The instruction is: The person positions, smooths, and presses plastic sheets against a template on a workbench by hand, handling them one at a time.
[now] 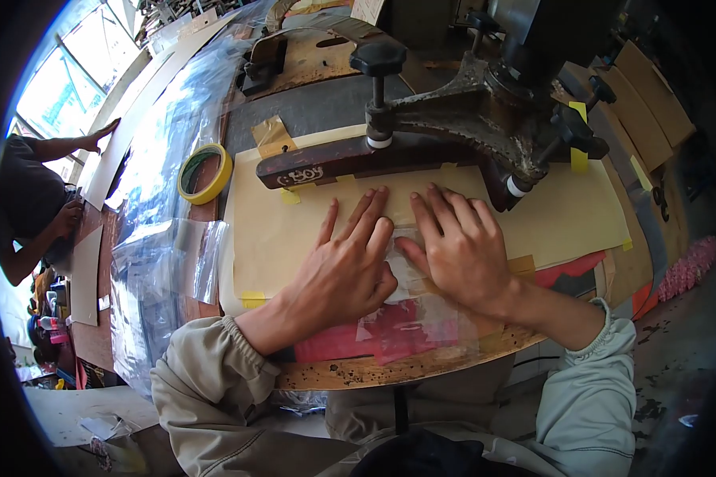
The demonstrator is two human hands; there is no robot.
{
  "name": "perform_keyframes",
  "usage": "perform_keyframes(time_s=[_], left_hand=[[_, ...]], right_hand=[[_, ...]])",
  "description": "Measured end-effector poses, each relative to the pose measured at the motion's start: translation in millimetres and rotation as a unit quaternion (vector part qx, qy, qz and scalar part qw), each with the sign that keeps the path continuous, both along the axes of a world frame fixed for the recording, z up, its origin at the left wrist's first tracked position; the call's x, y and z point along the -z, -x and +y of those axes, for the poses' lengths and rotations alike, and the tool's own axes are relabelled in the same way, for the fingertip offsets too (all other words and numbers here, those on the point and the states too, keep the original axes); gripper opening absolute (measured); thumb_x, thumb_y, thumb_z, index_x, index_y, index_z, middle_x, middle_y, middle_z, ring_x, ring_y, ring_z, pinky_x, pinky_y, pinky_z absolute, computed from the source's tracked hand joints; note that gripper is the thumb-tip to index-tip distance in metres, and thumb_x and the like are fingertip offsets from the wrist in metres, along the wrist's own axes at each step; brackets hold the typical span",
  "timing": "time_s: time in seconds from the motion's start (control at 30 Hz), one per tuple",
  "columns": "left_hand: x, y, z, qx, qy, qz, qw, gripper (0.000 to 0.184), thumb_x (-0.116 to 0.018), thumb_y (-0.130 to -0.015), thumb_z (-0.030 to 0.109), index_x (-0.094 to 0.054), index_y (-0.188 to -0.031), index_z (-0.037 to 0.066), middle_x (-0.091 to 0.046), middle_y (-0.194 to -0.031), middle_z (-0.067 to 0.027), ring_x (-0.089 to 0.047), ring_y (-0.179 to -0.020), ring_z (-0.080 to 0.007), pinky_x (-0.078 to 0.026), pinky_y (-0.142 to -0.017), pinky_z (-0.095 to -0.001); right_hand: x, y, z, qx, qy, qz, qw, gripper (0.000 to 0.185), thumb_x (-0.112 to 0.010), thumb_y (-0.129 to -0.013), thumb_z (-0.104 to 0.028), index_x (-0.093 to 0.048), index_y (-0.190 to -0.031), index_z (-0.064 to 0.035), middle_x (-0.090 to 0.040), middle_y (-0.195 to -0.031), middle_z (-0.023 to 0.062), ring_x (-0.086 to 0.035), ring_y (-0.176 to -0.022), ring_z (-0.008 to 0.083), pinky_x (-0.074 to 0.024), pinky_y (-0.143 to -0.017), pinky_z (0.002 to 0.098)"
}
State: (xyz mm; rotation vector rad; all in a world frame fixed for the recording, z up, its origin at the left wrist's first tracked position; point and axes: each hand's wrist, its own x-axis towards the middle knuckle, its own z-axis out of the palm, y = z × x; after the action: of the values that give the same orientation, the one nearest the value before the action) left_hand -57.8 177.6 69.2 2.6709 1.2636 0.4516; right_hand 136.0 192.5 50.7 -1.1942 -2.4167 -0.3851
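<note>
Across the desk (398,375) lies paper (270,238), its far part beneath a dark bar (334,159) that probably keeps it from shifting. Left hand (334,274) and right hand (469,258), palms down, fingers moderately spread, seem to flatten it, gripping nothing visible; clear film (406,285) lies between them.

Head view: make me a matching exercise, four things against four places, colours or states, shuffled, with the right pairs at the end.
Things
1. Tape roll
2. Left hand
3. Dark bar
4. Co-worker

Places, colours or states
A. At the far left of the view
B. Pale writing near one end
C. Yellow
D. Fingers resting on the tan sheet

Right pairs: 1-C, 2-D, 3-B, 4-A
</note>
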Motion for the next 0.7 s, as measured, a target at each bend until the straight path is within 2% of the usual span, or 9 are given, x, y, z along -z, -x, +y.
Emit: perform_keyframes(time_s=[0.2, 0.7], left_hand=[[3.0, 0.4, 0.6, 0.003, 0.007, -0.018, 1.0, 0.042, -0.051, -0.077, 0.014, -0.044, -0.112, -0.008, -0.031, -0.143, -0.0355, -0.031, -0.137, -0.0447, -0.023, -0.112, -0.0575], [4.2, 0.3, 1.8, 0.01, -0.009, -0.02, 1.0, 0.04, -0.05, -0.077, 0.013, -0.043, -0.11, -0.008, -0.032, -0.142, -0.0369, -0.033, -0.134, -0.0472, -0.024, -0.111, -0.0574]], right_hand=[[-1.4, 0.1, 0.0, -0.001, 0.002, 0.003, 1.0, 0.05, -0.058, -0.089, -0.039, -0.061, -0.114, 0.0045, -0.062, -0.114, 0.0224, -0.057, -0.106, 0.0289, -0.044, -0.089, 0.039], [-0.4, 0.8, 2.0, -0.009, -0.012, 0.011, 1.0, 0.047, -0.06, -0.088, -0.036, -0.062, -0.11, 0.0051, -0.063, -0.111, 0.0218, -0.058, -0.103, 0.0288, -0.0456, -0.087, 0.0382]])
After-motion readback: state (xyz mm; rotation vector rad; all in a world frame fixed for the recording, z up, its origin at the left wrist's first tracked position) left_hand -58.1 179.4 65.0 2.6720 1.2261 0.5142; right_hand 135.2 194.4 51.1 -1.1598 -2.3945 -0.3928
